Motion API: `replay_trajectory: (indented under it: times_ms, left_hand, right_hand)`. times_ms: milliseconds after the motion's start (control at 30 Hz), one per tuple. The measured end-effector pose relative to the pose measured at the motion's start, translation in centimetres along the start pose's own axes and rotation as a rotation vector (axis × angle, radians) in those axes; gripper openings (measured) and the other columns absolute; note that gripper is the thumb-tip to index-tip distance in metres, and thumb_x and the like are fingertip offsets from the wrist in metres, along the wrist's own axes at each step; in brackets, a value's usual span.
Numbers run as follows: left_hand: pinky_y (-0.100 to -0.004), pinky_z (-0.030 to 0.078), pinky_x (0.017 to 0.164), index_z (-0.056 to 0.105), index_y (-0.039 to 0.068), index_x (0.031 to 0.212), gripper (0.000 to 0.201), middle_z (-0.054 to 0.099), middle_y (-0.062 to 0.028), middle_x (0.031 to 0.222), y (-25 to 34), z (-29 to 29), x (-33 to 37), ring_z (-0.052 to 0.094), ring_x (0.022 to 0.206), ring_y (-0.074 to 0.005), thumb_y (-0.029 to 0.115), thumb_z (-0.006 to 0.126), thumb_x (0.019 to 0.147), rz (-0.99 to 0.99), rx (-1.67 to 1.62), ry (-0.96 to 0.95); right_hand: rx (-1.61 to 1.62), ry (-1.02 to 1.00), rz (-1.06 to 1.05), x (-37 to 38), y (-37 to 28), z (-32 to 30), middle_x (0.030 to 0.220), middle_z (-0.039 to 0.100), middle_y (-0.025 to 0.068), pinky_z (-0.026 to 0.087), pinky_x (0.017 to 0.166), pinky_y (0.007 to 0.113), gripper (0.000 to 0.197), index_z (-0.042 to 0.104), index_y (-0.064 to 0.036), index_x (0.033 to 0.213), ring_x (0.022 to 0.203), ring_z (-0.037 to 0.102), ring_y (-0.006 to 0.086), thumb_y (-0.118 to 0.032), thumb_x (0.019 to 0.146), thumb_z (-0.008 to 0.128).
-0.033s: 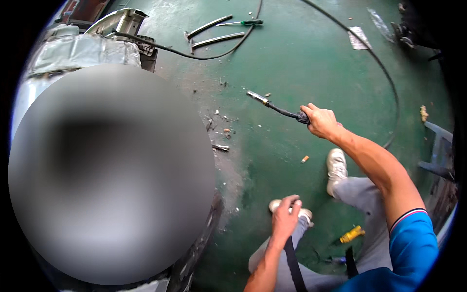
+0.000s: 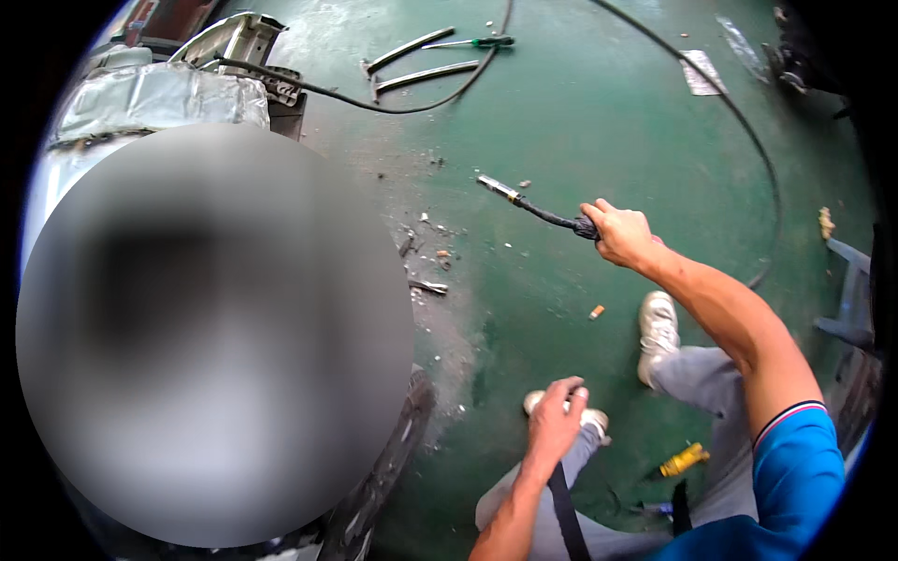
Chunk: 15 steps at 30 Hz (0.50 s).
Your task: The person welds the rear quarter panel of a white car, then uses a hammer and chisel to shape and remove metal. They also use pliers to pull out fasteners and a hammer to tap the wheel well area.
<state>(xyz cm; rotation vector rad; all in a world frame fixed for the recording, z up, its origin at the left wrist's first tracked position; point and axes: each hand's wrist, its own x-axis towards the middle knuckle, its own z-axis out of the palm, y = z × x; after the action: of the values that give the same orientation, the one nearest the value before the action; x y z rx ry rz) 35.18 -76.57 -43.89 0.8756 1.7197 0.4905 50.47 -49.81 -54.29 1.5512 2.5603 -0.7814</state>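
My right hand (image 2: 622, 236) is wrapped round the dark handle of a welding torch (image 2: 547, 215). The torch's bent neck ends in a metal nozzle pointing to the upper left, above the green floor. Lower down, my left hand (image 2: 555, 423) hangs in front of my left leg, fingers loosely bent and partly apart. I see nothing in it. A black strap (image 2: 565, 510) runs down below that hand. A large blurred disc hides most of the left side, including what lies nearest the torch there.
Metal vehicle panels (image 2: 159, 98) stand at the far left. A dark cable (image 2: 744, 122) loops across the floor. Two metal strips (image 2: 412, 49) and a green-handled screwdriver (image 2: 486, 42) lie ahead; scattered debris (image 2: 430, 287) lies near the disc. A yellow tool (image 2: 685, 459) rests by my right leg.
The floor and the things on it sit slightly further right in the view. Both hands keep almost the same pose, the right one still on the welding torch.
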Motion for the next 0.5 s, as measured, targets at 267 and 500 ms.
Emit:
replay_trajectory:
  times_ms: [267,500]
  left_hand:
    - [-0.0452,0.05,0.088,0.057,0.002,0.122,0.037,0.062,-0.0193,0.111,-1.2,-2.9,5.8,0.063,0.102,-0.0381,0.03,0.058,0.099,0.242,0.289,-0.302]
    - [-0.0457,0.05,0.092,0.058,0.003,0.124,0.038,0.064,-0.0181,0.116,2.0,-7.3,4.4,0.062,0.105,-0.0383,0.028,0.063,0.096,0.374,0.566,0.05]
  right_hand:
    - [-0.122,0.198,0.033,11.0,7.7,9.9,0.109,0.058,0.0151,0.054,0.071,0.051,0.033,0.052,-0.0051,0.108,0.085,0.067,0.0402,-0.005,0.077,0.062]
    - [-0.082,0.205,-0.009,13.9,6.9,13.0,0.118,0.054,0.0213,0.056,0.08,0.048,0.067,0.044,0.0032,0.128,0.093,0.067,0.0415,-0.016,0.072,0.075]
